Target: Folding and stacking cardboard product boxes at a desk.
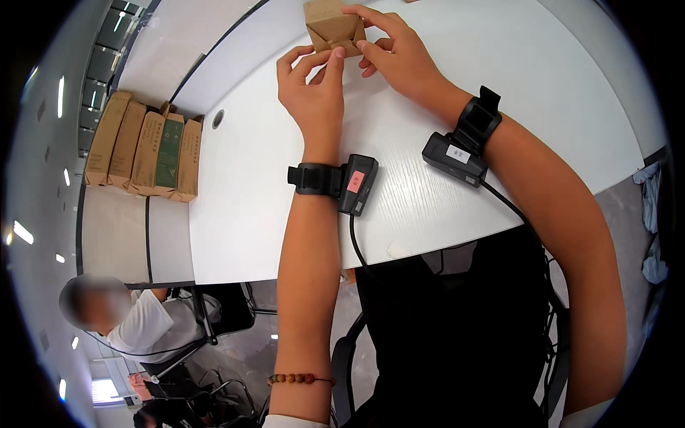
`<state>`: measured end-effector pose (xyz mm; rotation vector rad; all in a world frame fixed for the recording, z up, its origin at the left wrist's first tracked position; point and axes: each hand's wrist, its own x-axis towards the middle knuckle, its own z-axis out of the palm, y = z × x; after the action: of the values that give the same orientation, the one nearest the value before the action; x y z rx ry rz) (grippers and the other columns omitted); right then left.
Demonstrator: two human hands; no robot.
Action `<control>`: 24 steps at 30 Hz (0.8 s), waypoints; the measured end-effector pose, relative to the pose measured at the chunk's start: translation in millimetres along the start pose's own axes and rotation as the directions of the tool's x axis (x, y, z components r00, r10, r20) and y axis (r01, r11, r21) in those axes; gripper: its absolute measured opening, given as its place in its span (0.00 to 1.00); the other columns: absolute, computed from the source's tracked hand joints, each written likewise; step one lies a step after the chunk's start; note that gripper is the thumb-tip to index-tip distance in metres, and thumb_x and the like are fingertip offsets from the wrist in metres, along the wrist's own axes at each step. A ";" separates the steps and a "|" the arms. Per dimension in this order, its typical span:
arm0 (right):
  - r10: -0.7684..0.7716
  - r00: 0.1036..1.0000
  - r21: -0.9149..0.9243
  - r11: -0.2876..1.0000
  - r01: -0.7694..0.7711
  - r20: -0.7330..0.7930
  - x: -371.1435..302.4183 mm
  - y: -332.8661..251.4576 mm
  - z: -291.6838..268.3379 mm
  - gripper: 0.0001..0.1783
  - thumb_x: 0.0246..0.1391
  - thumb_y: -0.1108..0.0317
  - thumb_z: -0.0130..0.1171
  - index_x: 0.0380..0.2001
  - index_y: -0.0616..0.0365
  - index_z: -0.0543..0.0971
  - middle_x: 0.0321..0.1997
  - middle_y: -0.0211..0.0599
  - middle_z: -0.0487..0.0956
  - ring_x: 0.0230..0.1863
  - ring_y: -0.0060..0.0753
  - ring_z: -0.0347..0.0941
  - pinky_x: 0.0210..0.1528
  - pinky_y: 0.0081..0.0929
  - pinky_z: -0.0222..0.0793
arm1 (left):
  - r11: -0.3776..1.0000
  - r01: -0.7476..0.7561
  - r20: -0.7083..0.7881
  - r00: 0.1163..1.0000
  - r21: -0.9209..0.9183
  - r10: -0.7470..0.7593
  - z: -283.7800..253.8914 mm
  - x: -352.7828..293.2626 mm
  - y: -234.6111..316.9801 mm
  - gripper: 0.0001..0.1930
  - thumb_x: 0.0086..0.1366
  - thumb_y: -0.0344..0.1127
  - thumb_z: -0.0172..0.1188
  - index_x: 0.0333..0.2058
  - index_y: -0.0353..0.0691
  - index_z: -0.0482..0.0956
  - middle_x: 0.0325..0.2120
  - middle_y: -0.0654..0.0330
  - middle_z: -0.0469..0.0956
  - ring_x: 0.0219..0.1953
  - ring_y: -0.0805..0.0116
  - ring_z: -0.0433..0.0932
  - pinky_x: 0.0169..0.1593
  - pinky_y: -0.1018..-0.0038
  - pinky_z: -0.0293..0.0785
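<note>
At the far edge of my view, a small brown cardboard box [330, 27] stands on the white table [250, 207], its folded flaps facing me. My left hand [314, 85] is closed at the box's near left side, with the thumb pressed on the lower flap. My right hand [405, 60] grips the right side: one finger reaches over the upper edge and the thumb rests by the flap. The other right fingers are curled beneath. Each wrist wears a black strap with a small black device [359, 185] and a cable.
Several flat brown cardboard boxes [146, 146], one with a green panel, stand in a row by the left partition. A round cable hole [218, 119] sits in the table near them. At lower left another person [153, 321] in a white shirt sits on a chair.
</note>
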<state>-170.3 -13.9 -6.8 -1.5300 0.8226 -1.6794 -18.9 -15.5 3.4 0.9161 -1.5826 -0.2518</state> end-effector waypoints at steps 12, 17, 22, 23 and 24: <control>-0.061 0.996 -0.035 0.997 0.063 0.068 -3.9 6.2 9.3 0.27 0.64 0.75 0.52 0.66 0.43 0.74 0.53 0.42 0.65 0.36 0.26 0.78 0.43 0.25 0.83 | 0.912 0.321 -0.195 0.907 -0.255 -0.374 7.4 -6.5 -1.4 0.13 0.60 0.30 0.73 0.38 0.30 0.78 0.49 0.50 0.77 0.45 0.64 0.80 0.51 0.70 0.77; -0.066 0.996 -0.037 0.997 0.068 0.062 -4.7 4.7 11.5 0.30 0.61 0.77 0.51 0.66 0.44 0.74 0.53 0.42 0.65 0.37 0.27 0.78 0.44 0.25 0.83 | 0.922 0.256 -0.206 0.924 -0.292 -0.321 7.2 -5.6 4.1 0.18 0.61 0.27 0.72 0.41 0.35 0.68 0.47 0.52 0.73 0.47 0.63 0.78 0.50 0.68 0.79; -0.069 0.994 -0.076 0.994 0.076 0.089 -4.2 8.0 8.3 0.30 0.63 0.77 0.51 0.67 0.44 0.71 0.53 0.40 0.65 0.38 0.26 0.78 0.44 0.24 0.82 | 0.946 0.256 -0.222 0.928 -0.202 -0.298 8.7 -7.0 3.7 0.21 0.60 0.33 0.73 0.44 0.40 0.68 0.43 0.56 0.75 0.47 0.65 0.74 0.47 0.66 0.74; -0.067 0.992 -0.114 0.990 0.079 0.103 -4.2 9.0 7.7 0.30 0.66 0.77 0.51 0.69 0.44 0.69 0.54 0.39 0.65 0.38 0.24 0.79 0.45 0.22 0.82 | 0.942 0.259 -0.212 0.929 -0.215 -0.304 9.3 -7.7 4.6 0.21 0.60 0.34 0.73 0.44 0.40 0.68 0.44 0.56 0.74 0.47 0.65 0.74 0.47 0.66 0.74; -0.067 0.992 -0.112 0.991 0.079 0.104 -4.4 7.6 9.0 0.30 0.66 0.77 0.51 0.69 0.44 0.69 0.54 0.39 0.65 0.38 0.24 0.79 0.45 0.22 0.82 | 0.938 0.262 -0.204 0.929 -0.225 -0.309 8.2 -7.9 6.0 0.21 0.61 0.34 0.73 0.44 0.39 0.68 0.45 0.56 0.73 0.48 0.65 0.73 0.47 0.67 0.74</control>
<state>-160.5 -14.3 -14.7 -1.7283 0.8332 -1.6163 -29.2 -8.9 -0.7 0.9846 -1.1794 -0.4777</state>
